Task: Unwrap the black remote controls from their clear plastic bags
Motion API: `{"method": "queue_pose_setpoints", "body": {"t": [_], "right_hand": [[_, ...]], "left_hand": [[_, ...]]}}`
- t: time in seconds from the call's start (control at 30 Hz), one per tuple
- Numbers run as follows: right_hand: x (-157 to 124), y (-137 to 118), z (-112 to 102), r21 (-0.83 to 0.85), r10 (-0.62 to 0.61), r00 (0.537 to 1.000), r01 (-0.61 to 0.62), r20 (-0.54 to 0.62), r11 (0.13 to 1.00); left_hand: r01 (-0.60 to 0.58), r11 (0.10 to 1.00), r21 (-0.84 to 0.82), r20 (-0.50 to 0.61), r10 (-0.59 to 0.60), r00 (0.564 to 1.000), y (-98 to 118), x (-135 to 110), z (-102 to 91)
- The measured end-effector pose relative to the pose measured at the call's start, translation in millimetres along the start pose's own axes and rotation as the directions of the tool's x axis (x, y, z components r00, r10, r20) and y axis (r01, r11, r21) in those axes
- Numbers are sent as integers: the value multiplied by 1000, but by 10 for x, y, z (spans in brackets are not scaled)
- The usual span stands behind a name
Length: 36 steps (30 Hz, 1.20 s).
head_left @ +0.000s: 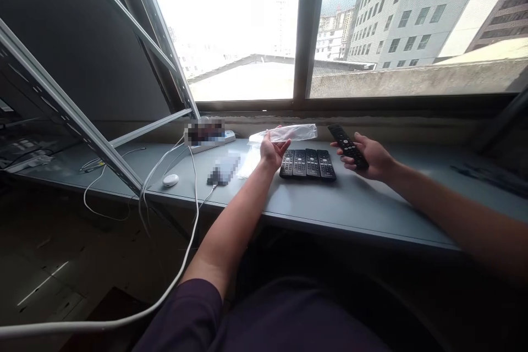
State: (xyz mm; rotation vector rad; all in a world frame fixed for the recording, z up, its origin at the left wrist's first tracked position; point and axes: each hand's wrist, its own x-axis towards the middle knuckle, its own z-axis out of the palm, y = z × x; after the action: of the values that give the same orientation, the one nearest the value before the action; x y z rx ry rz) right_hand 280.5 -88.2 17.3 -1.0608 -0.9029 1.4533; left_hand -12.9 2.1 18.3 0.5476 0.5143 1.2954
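1. Your right hand (373,158) holds one black remote (347,146). It lies along the palm with the buttons up, the fingers curl under it and the thumb seems to rest on its side. I think this grip keeps the keys readable.
2. Your left hand (272,152) is turned palm up, with the fingers loosely bent and a little spread. The clear plastic bag (289,132) touches the fingertips at its left end. I cannot tell if you really pinch it, or if it only leans there.
3. Four remotes (307,164) lie between your hands, side by side and touching, all in the same direction. This looks like a sorted row, apart from the one you hold.
4. The grey desk (350,203) runs under the window (247,38). On its left part there are a power strip (206,135), a white cable (187,242) and a small white round thing (170,179).
5. A metal rack frame (70,110) leans across the left side. Outside are tall buildings in bright daylight.
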Motion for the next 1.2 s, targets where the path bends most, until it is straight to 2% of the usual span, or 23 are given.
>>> {"method": "queue_pose_setpoints", "body": {"t": [0.13,0.3,0.47,0.57,0.73,1.03,1.2], "right_hand": [[-111,-58,109,65,38,998,-41,52,997],[-143,-47,181,222,81,996,-85,28,971],[-103,-16,159,150,60,997,-53,-41,987],[-102,-4,161,142,15,1000,-14,-4,990],[-103,21,167,142,32,997,-42,74,989],[-117,49,199,120,22,999,-27,41,992],[-129,61,209,72,23,996,-30,87,997]], "left_hand": [[1,998,-68,-31,-3,1000,28,2,-3],[3,995,-99,-50,-8,999,26,47,-34],[4,997,-72,-49,-8,999,11,87,-62],[0,997,-71,-41,-3,999,15,84,-67],[-1,997,-72,-33,-1,999,29,52,-55],[15,1000,23,-53,-14,999,50,37,-53],[37,999,-2,-55,-37,998,40,37,-74]]}}
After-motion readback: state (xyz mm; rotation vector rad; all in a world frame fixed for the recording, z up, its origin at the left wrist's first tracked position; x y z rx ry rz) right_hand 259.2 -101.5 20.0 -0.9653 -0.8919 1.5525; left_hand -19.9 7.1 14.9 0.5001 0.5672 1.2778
